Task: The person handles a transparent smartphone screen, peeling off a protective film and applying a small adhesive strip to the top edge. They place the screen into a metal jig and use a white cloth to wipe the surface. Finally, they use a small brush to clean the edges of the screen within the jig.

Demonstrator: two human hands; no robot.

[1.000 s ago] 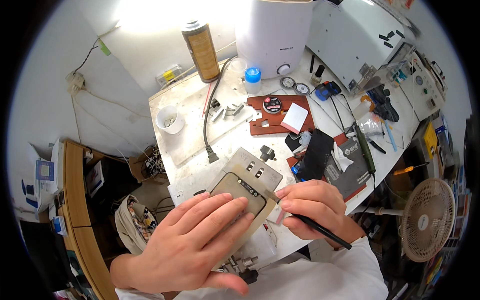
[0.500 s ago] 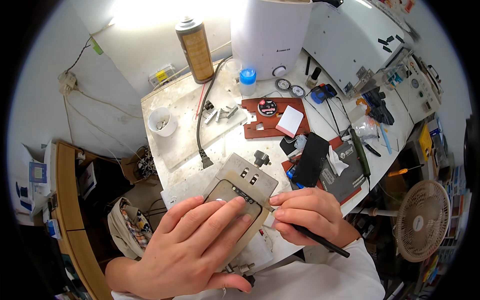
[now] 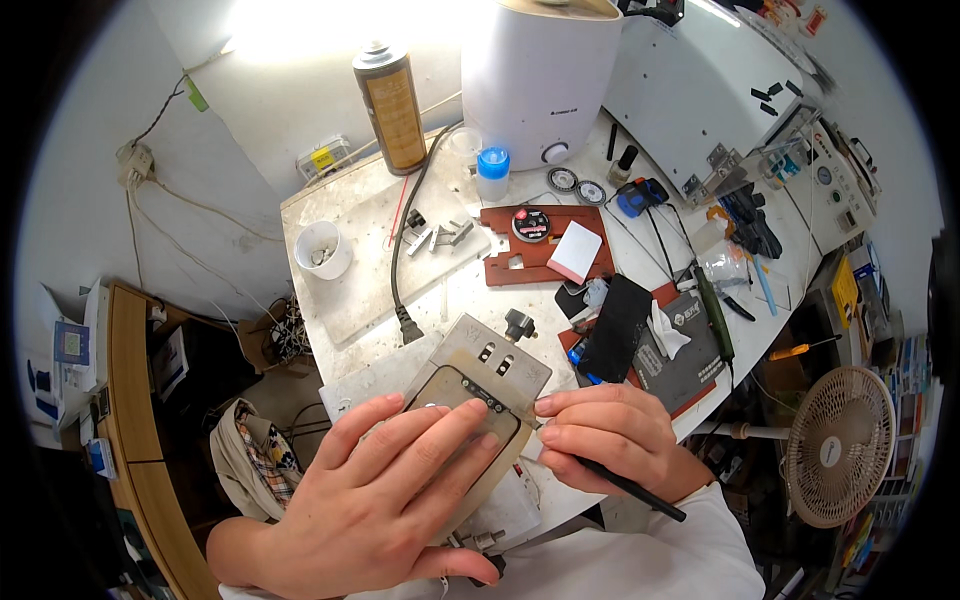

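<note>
A metal holding fixture stands at the near edge of the table, with a thin dark-rimmed phone frame lying on it. My left hand is spread flat over the frame, its fingers apart and the fingertips beside a small black strip with screws. Much of the frame is hidden under this palm. To the right, my right hand pinches a slim black pen-like tool, its back end sloping toward me. The tool's front end is at the frame's right corner, too small to make out.
Behind the fixture lie a black power plug and a brown-red mat. A dark phone-shaped slab rests to the right. Further back stand a spray can, a blue-capped bottle and a white humidifier-like appliance. A fan stands at right.
The whole view has shifted slightly. My left hand stays spread on the frame, and my right hand keeps the black tool at the same corner with hardly any movement.
</note>
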